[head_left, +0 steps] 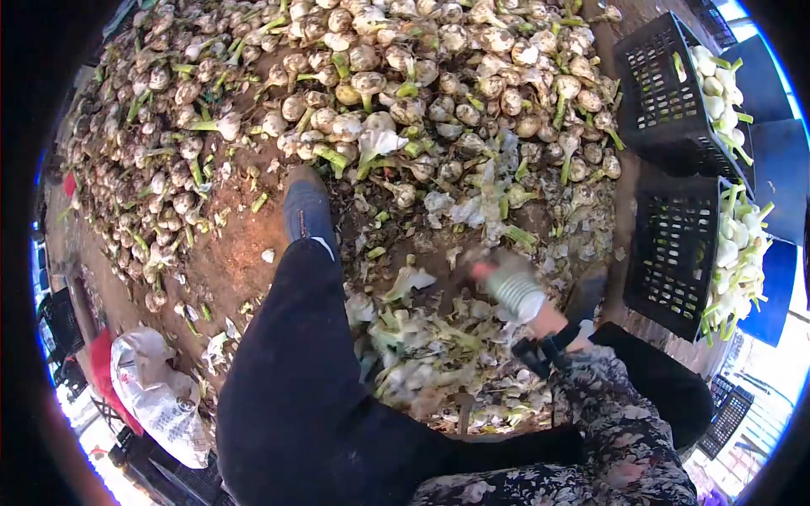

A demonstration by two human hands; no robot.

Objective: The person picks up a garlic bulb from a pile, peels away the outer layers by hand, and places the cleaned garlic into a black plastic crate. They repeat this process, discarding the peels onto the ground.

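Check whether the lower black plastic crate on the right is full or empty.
Full: the black plastic crate brims with white green-stemmed bulbs.

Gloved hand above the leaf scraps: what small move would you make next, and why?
Probably reach forward and take a bulb from the pile. The gloved hand is blurred, with nothing clearly held. It hangs over leaf scraps, and stemmed bulbs lie just ahead of it.

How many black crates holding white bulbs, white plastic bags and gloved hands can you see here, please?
Black plastic lattice crates holding trimmed white bulbs: 2
Crumpled white plastic bag: 1
Right hand in a striped glove: 1
Total: 4
The loose bulbs on the ground are too many to count.
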